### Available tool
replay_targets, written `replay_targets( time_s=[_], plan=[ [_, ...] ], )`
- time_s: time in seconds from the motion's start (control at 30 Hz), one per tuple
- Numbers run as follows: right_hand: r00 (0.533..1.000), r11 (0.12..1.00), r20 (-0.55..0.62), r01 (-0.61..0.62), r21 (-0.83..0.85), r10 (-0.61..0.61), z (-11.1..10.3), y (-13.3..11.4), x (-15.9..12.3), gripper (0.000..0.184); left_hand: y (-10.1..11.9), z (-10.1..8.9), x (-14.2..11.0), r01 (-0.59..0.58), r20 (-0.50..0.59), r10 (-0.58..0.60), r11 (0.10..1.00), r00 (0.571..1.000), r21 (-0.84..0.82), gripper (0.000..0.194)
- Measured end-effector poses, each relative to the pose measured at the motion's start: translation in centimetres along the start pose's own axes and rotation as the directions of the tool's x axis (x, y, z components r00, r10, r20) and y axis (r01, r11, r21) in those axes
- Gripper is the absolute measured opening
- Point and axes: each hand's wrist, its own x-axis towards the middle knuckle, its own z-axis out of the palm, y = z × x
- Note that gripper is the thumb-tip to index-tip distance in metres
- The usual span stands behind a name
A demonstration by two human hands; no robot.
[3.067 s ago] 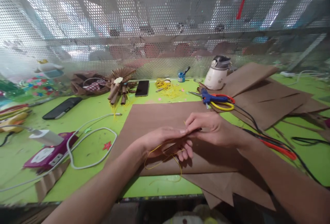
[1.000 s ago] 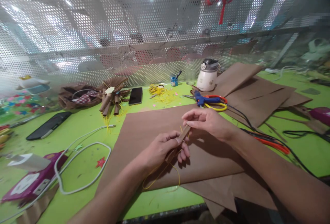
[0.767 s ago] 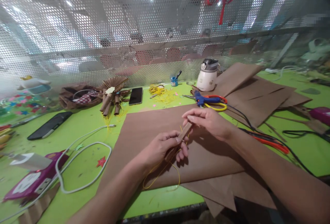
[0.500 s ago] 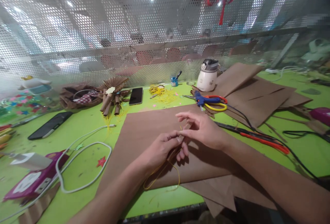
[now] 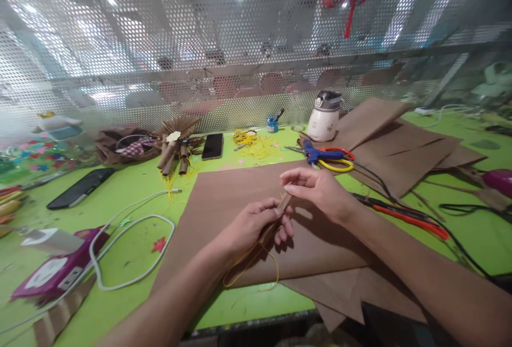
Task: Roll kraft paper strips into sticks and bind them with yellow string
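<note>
My left hand (image 5: 256, 224) is closed around a slim brown paper roll (image 5: 284, 204), which slants up to the right above a large brown paper sheet (image 5: 224, 198). Yellow string (image 5: 277, 267) hangs in a loop from the roll's lower end, and a short bit of it shows near the upper end. With thumb and fingertips, my right hand (image 5: 320, 192) pinches at the roll's upper end. Whether string is also between those fingertips is too small to tell. Part of the roll is hidden by my left fingers.
A blue glue gun (image 5: 320, 152) and scissors (image 5: 340, 165) lie beyond my right hand. A white bottle (image 5: 323, 120) stands behind, beside stacked brown paper (image 5: 404, 150). Left are a white cable (image 5: 132, 218), a purple power strip (image 5: 60, 272), phones and a paper-roll figure (image 5: 172, 147).
My right hand has shifted slightly up and right, away from my left fingers, so more of the paper roll's upper end shows. My left hand keeps its hold. The view has shifted slightly.
</note>
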Motion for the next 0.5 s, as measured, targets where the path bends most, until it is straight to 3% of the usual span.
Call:
replay_targets(
  time_s=[0.23,0.5],
  plan=[
    [0.997,0.99,0.002,0.073,-0.121,-0.074,-0.3,-0.1,0.7,0.028,-0.1,0.1,0.2,0.028,0.051,-0.022,0.993,0.998,-0.117,0.016],
    [0.993,0.987,-0.01,0.119,-0.104,-0.121,0.1,-0.1,2.4,0.027,0.3,-0.2,0.1,0.029,0.063,-0.017,0.98,0.998,-0.197,0.021]
  ],
)
